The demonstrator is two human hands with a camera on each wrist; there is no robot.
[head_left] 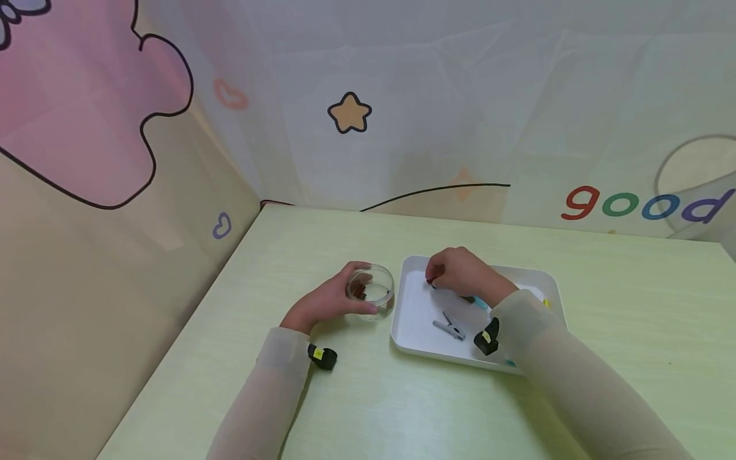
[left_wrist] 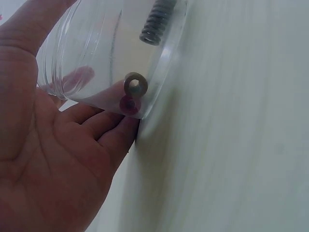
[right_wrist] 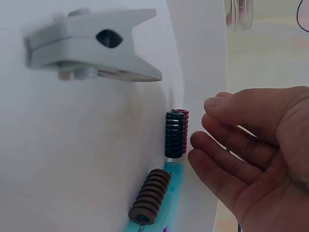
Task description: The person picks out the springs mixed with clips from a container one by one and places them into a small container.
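My left hand (head_left: 333, 297) grips a clear round jar (left_wrist: 91, 43), fingers and thumb around its side. Through its wall show a dark coil spring (left_wrist: 157, 24), a brown ring-shaped end (left_wrist: 141, 87) and a red one (left_wrist: 126, 104). Over the white tray (head_left: 411, 326), my right hand (right_wrist: 251, 150) reaches down with fingers loosely bent, nothing between them in the right wrist view. Just beyond its fingertips, a dark green spring (right_wrist: 174, 137) and a red spring (right_wrist: 186, 128) are side by side. A brown spring (right_wrist: 152, 193) lies nearby on a teal piece (right_wrist: 175, 181).
A grey clothespin (head_left: 450, 327) lies in the tray, left of the right wrist. A small yellow thing (head_left: 547, 303) is near the tray's right side. The pale table (head_left: 362, 409) extends around, with a printed cloth wall (head_left: 414, 76) behind.
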